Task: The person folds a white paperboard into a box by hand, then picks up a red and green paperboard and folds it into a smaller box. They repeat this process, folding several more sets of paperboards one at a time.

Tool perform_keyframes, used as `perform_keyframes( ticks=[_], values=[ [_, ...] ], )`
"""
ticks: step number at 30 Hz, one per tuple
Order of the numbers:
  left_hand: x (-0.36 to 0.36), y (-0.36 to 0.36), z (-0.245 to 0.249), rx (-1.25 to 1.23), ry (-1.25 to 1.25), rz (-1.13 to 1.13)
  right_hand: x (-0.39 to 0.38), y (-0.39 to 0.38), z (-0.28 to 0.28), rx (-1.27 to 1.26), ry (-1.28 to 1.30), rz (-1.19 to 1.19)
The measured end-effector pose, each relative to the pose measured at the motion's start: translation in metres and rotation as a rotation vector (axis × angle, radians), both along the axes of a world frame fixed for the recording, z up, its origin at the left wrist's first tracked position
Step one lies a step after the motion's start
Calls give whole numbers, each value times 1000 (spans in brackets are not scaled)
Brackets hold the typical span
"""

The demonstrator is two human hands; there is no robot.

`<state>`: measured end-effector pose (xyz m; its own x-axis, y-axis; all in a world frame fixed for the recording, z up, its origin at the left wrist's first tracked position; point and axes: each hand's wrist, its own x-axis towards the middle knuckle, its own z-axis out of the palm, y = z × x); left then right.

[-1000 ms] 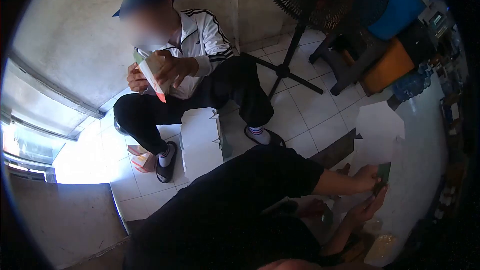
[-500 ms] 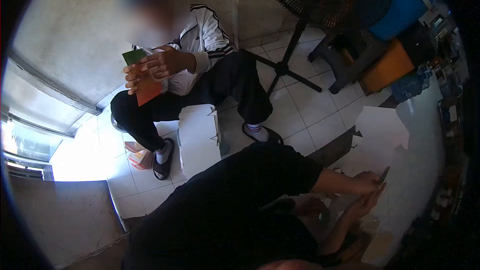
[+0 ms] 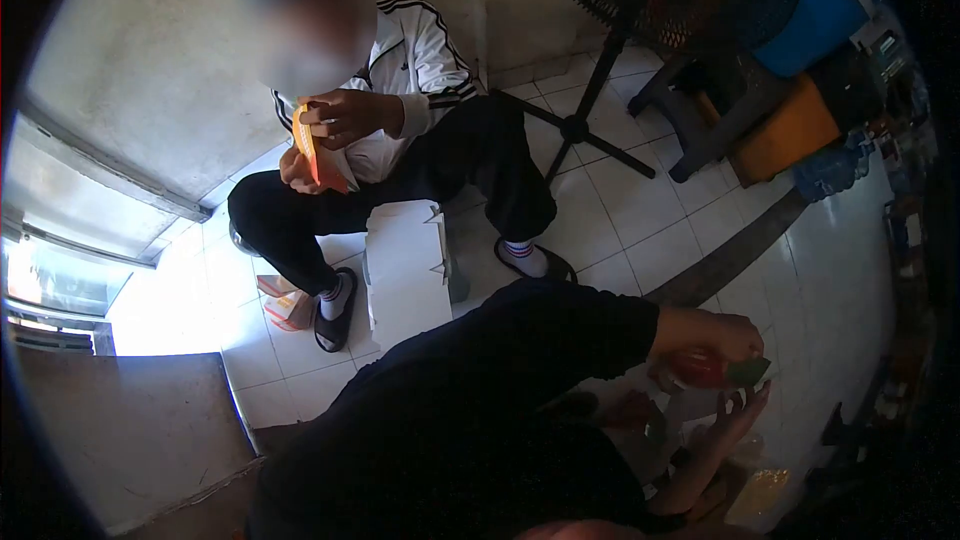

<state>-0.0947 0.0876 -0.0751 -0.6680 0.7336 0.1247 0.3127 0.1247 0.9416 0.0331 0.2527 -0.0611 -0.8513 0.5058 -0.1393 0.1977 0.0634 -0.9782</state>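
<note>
My left hand (image 3: pixel 738 336), at the right, is closed at the edge of a red and green folded piece (image 3: pixel 748 371) that looks like card. Below it, my right hand (image 3: pixel 735 424) has its fingers bent up against the pale lower edge of the same piece. Shadow hides part of the grip. Under my arms lie dim red and clear items too dark to make out.
Across from me, a seated person (image 3: pixel 420 60) holds an orange card piece (image 3: pixel 318 155). A white open carton (image 3: pixel 405 270) stands between us, with orange-white boxes (image 3: pixel 288 308) beside it. A fan (image 3: pixel 575 128), a dark stool (image 3: pixel 695 120) and a blue container (image 3: pixel 815 10) are behind.
The large white sheet near my hands is gone from its place. My hands have moved apart, and red and green show between them. The other person's piece has turned, showing orange.
</note>
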Motion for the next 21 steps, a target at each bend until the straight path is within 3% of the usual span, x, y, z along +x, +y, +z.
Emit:
perform_keyframes(
  ticks=[2,5,8,14,17,21],
  values=[
    [-4,1,-4,2,-13,-4,1,0,0,-45,-10,-35],
    [2,-15,8,-2,53,-55,2,25,-15,-127,-30,127],
    [2,-17,9,-56,43,-49,7,0,10,-40,-36,320],
    [1,-18,8,-122,35,-144,12,12,10,187,99,531],
    [2,-5,-5,19,56,-152,7,22,-3,167,100,455],
    [5,-13,14,5,-51,-123,2,4,1,376,70,197]
  ],
)
